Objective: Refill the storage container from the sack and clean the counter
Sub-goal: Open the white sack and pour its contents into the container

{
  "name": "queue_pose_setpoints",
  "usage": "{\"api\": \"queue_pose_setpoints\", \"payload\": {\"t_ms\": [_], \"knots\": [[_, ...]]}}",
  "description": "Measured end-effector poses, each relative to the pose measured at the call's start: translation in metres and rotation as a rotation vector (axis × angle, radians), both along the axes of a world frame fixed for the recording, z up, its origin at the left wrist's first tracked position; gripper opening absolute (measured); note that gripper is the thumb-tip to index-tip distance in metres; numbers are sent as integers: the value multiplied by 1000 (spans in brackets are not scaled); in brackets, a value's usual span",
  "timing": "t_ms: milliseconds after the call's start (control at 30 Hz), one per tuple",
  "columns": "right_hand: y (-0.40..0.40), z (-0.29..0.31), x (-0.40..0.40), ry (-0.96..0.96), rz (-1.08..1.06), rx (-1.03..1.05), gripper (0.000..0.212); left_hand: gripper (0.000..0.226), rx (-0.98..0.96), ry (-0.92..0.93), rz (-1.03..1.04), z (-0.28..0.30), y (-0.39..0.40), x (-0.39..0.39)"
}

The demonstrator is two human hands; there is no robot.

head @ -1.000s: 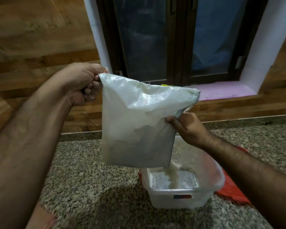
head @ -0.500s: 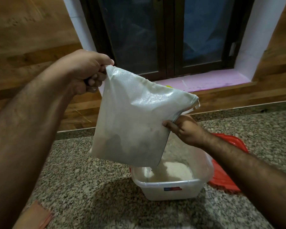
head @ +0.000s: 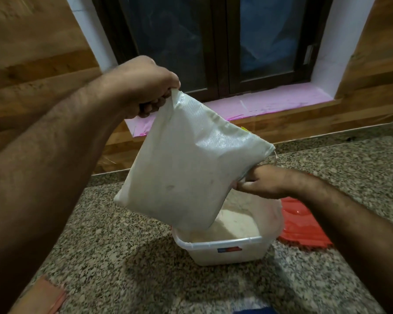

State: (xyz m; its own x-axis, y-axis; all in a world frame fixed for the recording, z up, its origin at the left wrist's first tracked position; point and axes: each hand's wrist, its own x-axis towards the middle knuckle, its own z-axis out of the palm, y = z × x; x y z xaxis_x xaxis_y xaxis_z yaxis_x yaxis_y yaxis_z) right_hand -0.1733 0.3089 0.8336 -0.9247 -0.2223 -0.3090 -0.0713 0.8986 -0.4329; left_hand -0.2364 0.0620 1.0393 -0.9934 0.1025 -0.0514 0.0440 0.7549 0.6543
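A home kitchen: speckled granite counter [head: 127, 252], wood-look wall panels [head: 32, 64], and a dark-framed window [head: 220, 46].

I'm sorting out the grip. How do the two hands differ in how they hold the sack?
The left hand is raised high and fists the sack's top corner; the right hand sits lower, just above the container, pinching the sack's side edge. The left shows its knuckles to the camera; the right reaches in sideways. Both grip the same tilted sack.

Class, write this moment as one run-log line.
left hand grips sack corner | right hand pinches edge | sack tilted over container | red lid beside
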Motion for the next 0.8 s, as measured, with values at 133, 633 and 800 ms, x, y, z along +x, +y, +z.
{"api": "queue_pose_setpoints", "payload": {"t_ms": [133,633,800], "knots": [[17,53,17,-82,-52,167,62,30,-62,22,-41,-8,18,-2],[-23,42,8,376,-319,-292,27,11,-484,229,-225,-45,91,8],[-13,8,1,402,-400,-340,13,23,-495,274,-265,-67,103,8]]}}
